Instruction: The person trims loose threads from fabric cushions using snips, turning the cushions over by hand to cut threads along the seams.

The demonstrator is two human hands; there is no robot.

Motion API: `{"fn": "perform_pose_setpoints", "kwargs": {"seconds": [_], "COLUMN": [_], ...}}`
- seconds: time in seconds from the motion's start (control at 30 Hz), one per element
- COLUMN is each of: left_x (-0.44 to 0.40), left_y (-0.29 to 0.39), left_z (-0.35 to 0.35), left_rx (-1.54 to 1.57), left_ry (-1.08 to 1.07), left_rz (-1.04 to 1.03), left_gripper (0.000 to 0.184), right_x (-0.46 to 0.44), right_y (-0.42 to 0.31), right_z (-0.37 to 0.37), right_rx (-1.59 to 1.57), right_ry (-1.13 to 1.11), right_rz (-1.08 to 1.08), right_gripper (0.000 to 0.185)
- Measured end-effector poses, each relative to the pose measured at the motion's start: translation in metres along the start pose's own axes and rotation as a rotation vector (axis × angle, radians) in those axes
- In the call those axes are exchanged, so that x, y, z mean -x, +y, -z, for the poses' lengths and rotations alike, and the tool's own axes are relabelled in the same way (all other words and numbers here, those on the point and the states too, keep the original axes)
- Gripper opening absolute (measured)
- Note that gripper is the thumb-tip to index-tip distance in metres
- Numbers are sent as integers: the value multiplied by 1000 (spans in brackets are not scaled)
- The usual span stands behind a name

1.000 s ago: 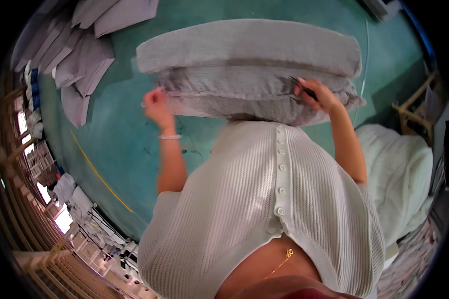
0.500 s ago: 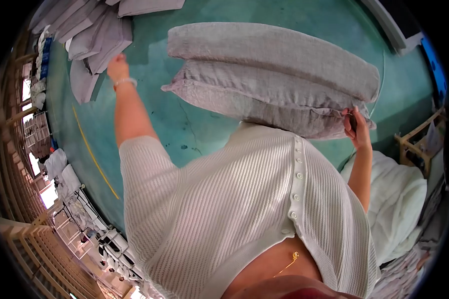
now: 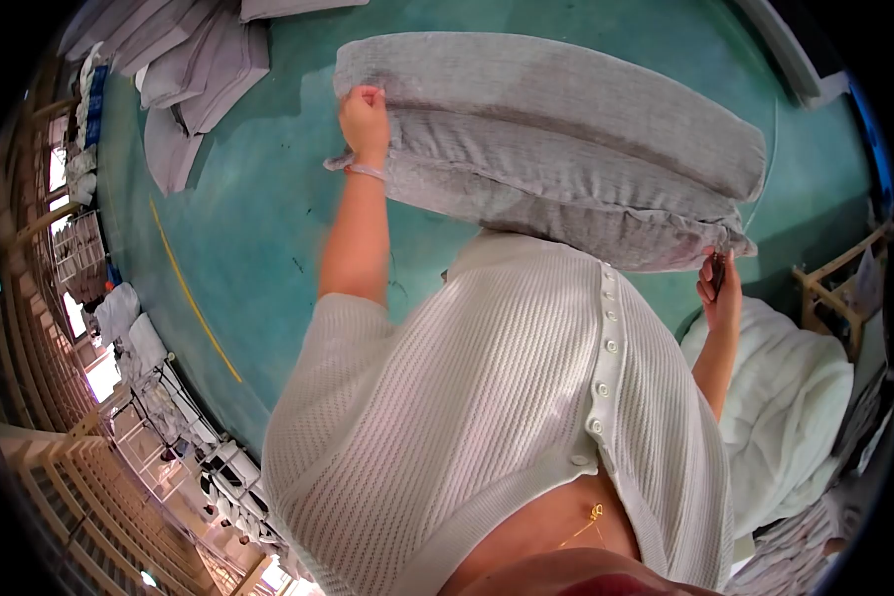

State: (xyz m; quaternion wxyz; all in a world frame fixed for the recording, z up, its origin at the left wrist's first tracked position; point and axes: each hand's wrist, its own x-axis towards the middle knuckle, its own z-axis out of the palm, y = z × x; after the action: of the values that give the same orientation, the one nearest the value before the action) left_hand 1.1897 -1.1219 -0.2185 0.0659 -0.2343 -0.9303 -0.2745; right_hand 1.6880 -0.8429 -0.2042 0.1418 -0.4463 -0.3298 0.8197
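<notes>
A long grey fabric cushion (image 3: 566,109), with a lengthwise fold and a puckered seam, spreads out in front of my body. Over its left end is my left hand (image 3: 366,127), its fingers pinched together; what they hold, if anything, is too small to make out. At the cushion's lower right corner, my right hand (image 3: 722,288) is closed round a small dark tool (image 3: 717,266), whose exact kind is unclear. Those right fingertips lie close to the corner, and whether they touch the cloth is hard to see.
Several grey cushions (image 3: 209,79) are piled on the green floor (image 3: 268,238) at upper left. White fluffy bedding (image 3: 785,397) lies right of my body, beside a wooden frame (image 3: 834,288). Racks and stacked goods (image 3: 159,397) line the far left.
My left hand has swung right, from beside the cushion pile to over the long cushion's left end. My right hand has moved slightly down and right, still with the dark tool.
</notes>
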Motion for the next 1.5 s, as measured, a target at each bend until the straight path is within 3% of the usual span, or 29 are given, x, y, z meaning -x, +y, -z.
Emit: {"fn": "perform_pose_setpoints", "kwargs": {"seconds": [0.1, 0.17, 0.23, 0.43, 0.6, 0.7, 0.73, 0.8, 1.0, 1.5], "left_x": [16, 24, 34, 44, 49, 48, 47, 47, 46, 45], "left_y": [-10, -11, -6, -19, -25, -26, -25, -21, -27, -28], "left_z": [-10, -14, -21, -33, -25, -22, -20, -18, -15, -12], "left_rx": [40, -124, -101, -28, 135, 207, 211, 272, 344, 364], "left_ry": [143, -48, -31, 8, 104, 96, 99, 126, 123, 101], "left_rz": [26, 14, 94, 177, 142, 201, 212, 237, 214, 201], "left_gripper": [15, 13, 13, 11, 9, 10, 10, 10, 10, 11], "right_x": [-6, -16, -25, -54, -94, -123, -131, -145, -164, -167], "right_y": [1, 0, -2, 11, 41, 71, 81, 103, 119, 129], "right_z": [-15, -36, -69, -207, -322, -370, -383, -400, -422, -422], "right_rx": [52, 96, 174, 540, 597, 614, 624, 646, 473, 377], "right_ry": [-53, -100, -162, -474, -738, -754, -753, -550, -475, -449], "right_rz": [-19, -11, -66, -172, -284, -505, -512, -567, -716, -649], "right_gripper": [40, 41, 42, 42, 42, 41, 41, 43, 40, 33]}}
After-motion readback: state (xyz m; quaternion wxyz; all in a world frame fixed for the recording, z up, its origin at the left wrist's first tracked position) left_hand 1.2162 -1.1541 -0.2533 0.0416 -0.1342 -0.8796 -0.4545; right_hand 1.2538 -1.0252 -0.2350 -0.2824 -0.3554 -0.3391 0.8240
